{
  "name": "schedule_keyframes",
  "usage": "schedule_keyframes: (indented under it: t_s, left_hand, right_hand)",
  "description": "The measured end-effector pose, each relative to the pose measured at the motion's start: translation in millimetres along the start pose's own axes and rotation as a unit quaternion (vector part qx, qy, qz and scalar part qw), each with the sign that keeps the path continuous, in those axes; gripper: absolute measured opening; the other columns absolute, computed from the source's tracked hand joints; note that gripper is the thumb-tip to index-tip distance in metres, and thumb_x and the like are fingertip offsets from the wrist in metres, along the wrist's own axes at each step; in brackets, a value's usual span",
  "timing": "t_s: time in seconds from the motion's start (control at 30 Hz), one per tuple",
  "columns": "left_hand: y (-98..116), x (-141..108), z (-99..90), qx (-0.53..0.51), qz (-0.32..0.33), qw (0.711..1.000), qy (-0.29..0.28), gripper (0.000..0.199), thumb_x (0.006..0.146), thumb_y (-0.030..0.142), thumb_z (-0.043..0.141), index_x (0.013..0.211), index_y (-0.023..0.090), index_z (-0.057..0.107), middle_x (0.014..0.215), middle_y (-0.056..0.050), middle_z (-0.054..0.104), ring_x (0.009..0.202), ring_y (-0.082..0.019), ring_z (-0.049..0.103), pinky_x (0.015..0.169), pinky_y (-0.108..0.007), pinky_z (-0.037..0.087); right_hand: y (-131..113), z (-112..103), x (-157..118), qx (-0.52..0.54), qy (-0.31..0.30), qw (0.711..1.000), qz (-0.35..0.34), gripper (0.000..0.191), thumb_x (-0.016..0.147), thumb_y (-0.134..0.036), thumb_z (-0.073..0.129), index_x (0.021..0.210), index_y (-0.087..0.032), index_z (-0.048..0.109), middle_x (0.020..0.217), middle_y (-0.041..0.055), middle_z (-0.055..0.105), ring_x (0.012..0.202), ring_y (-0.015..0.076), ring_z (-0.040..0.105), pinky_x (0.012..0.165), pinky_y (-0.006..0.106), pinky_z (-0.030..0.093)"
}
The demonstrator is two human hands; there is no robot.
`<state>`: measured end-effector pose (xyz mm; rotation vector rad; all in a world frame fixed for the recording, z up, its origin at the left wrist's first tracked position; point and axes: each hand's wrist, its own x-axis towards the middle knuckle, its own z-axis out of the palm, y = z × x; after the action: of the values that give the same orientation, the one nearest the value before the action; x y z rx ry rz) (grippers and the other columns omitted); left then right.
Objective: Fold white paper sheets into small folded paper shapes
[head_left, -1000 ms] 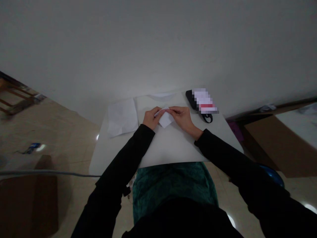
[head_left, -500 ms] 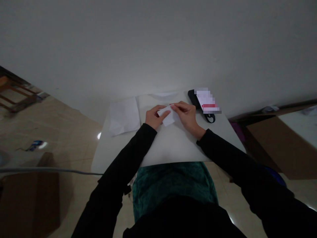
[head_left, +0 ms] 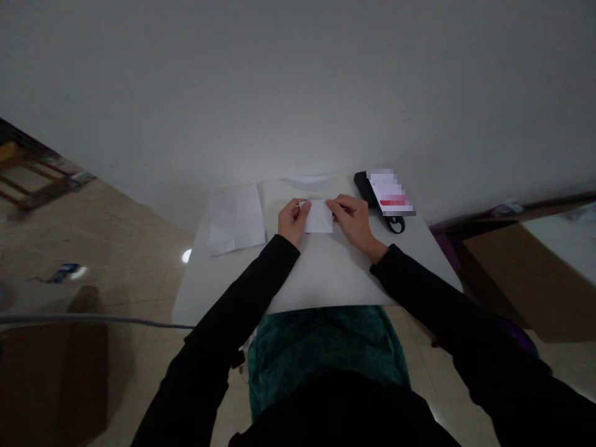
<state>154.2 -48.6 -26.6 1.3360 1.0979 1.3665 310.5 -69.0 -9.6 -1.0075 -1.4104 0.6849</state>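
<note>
- One small, white, folded-looking paper square [head_left: 319, 217] is pinched at its left side by the left hand [head_left: 292, 222] and near its far right corner by the right hand [head_left: 352, 217], over the white tabletop [head_left: 321, 279].
- Folding seems to be in hand; edges probably need to be aligned, then pressed.
- Its face appears flat, unmarked.

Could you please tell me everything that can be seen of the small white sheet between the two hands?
The small white sheet looks like paper, roughly square, with no clear marking on the face that shows. The left hand pinches it near its upper left corner, thumb on top; the right hand holds it near the upper right corner. It is over the white table; contact with the tabletop and number of layers cannot be told.
</note>
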Motion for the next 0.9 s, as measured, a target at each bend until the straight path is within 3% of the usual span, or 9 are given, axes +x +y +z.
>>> schedule_keyframes:
  t_s: [0.1,0.17,0.23,0.3,0.4,0.47,0.7,0.8,0.9]
  left_hand:
    - [3,-5,0.7,-0.025,-0.051,0.997,-0.044,0.054,0.077,0.07,0.065,0.089,0.018,0.059,0.049,0.005,0.057,0.032,-0.008,0.048,0.031,-0.019,0.031]
    - [6,-9,0.8,-0.012,-0.069,0.994,-0.086,0.057,0.078,0.074,0.061,0.077,0.017,0.058,0.046,0.004,0.056,0.029,-0.006,0.043,0.028,-0.019,0.027]
    - [8,-12,0.4,0.015,-0.065,0.994,-0.091,0.058,0.079,0.073,0.059,0.067,0.017,0.053,0.042,0.005,0.052,0.026,-0.005,0.038,0.026,-0.018,0.023]
    - [10,-12,-0.8,0.033,-0.055,0.996,-0.057,0.056,0.081,0.071,0.059,0.064,0.018,0.051,0.038,0.008,0.045,0.025,-0.005,0.035,0.026,-0.017,0.022]
    - [9,-8,-3.8,0.028,-0.044,0.999,-0.006,0.052,0.083,0.07,0.057,0.07,0.019,0.051,0.036,0.01,0.042,0.024,-0.006,0.034,0.025,-0.017,0.021]
    - [8,-6,-5.4,0.017,-0.042,0.999,-0.008,0.051,0.084,0.07,0.055,0.073,0.02,0.051,0.037,0.01,0.042,0.024,-0.006,0.034,0.025,-0.018,0.021]
    - [4,-2,-2.2,-0.011,-0.021,0.996,-0.087,0.046,0.088,0.065,0.054,0.085,0.02,0.049,0.047,0.011,0.046,0.029,-0.006,0.043,0.029,-0.018,0.029]
    - [4,2,-5.1,-0.007,-0.007,0.998,-0.062,0.049,0.082,0.067,0.06,0.085,0.019,0.053,0.053,0.008,0.052,0.036,-0.008,0.053,0.031,-0.018,0.034]
    - [4,7,-11.1,0.004,-0.014,1.0,-0.009,0.052,0.077,0.068,0.066,0.083,0.017,0.058,0.052,0.007,0.052,0.035,-0.007,0.05,0.029,-0.018,0.032]
  right_hand:
    - [-8,-1,-1,0.008,0.028,1.0,-0.005,0.047,0.088,-0.05,0.063,0.054,-0.018,0.056,0.054,-0.0035,0.045,0.05,0.0083,0.041,0.049,0.025,0.031]
    - [-8,-1,0,0.02,0.056,0.998,0.004,0.052,0.087,-0.053,0.063,0.051,-0.019,0.051,0.053,-0.0036,0.044,0.049,0.0077,0.04,0.047,0.025,0.031]
    - [-6,-1,2,0.037,0.062,0.997,0.025,0.051,0.087,-0.056,0.063,0.053,-0.019,0.051,0.051,-0.0039,0.046,0.046,0.0073,0.041,0.045,0.024,0.032]
    - [-1,2,2,0.072,0.029,0.994,0.071,0.046,0.085,-0.06,0.062,0.063,-0.02,0.058,0.048,-0.0051,0.048,0.041,0.0077,0.043,0.041,0.023,0.033]
    - [5,10,-2,0.12,-0.096,0.977,0.148,0.048,0.079,-0.066,0.065,0.072,-0.019,0.06,0.048,-0.0043,0.055,0.036,0.0085,0.046,0.035,0.023,0.037]
    - [7,16,-6,0.138,-0.155,0.962,0.177,0.051,0.075,-0.068,0.069,0.071,-0.018,0.059,0.052,-0.0023,0.06,0.036,0.0085,0.049,0.033,0.022,0.037]
    - [8,17,-6,0.215,-0.083,0.955,0.188,0.053,0.071,-0.068,0.072,0.068,-0.017,0.058,0.051,-0.0014,0.061,0.033,0.0087,0.051,0.029,0.02,0.031]
    - [9,10,0,0.206,-0.088,0.956,0.188,0.052,0.07,-0.066,0.074,0.068,-0.016,0.061,0.049,-0.0021,0.059,0.032,0.0078,0.048,0.029,0.02,0.028]
    - [12,4,4,0.179,-0.159,0.947,0.214,0.05,0.071,-0.064,0.074,0.066,-0.015,0.062,0.049,-0.0002,0.06,0.034,0.0081,0.049,0.031,0.02,0.029]
